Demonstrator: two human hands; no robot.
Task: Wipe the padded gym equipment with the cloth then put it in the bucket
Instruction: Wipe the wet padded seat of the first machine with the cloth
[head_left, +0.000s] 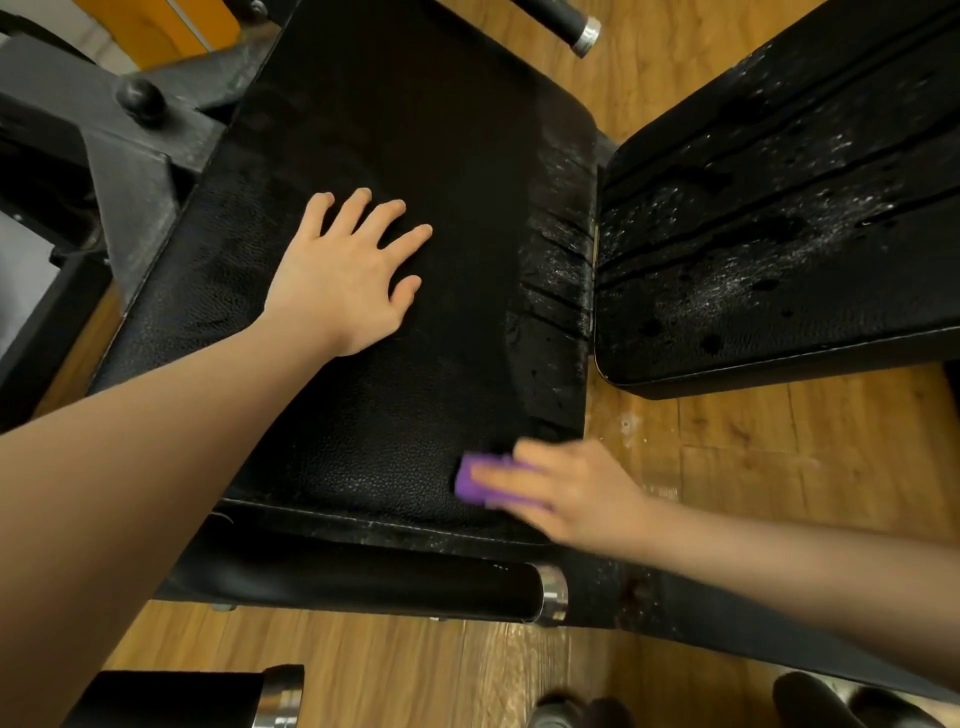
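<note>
A black padded seat (415, 156) fills the middle of the view. A second black pad (779, 234), speckled with white foam and wet spots, lies to its right. My left hand (348, 275) rests flat on the seat with fingers spread. My right hand (566, 493), blurred by motion, presses a purple cloth (475, 483) against the seat's near right corner; most of the cloth is hidden under the fingers. White foam streaks run along the seat's right edge (561, 249). No bucket is in view.
Black metal frame parts (130, 156) stand at the left. A black roller with a chrome end cap (550, 592) runs below the seat, another (280, 696) at bottom left, a third (584, 34) at top. Wooden floor (779, 493) surrounds the equipment. Shoes (571, 712) show at the bottom.
</note>
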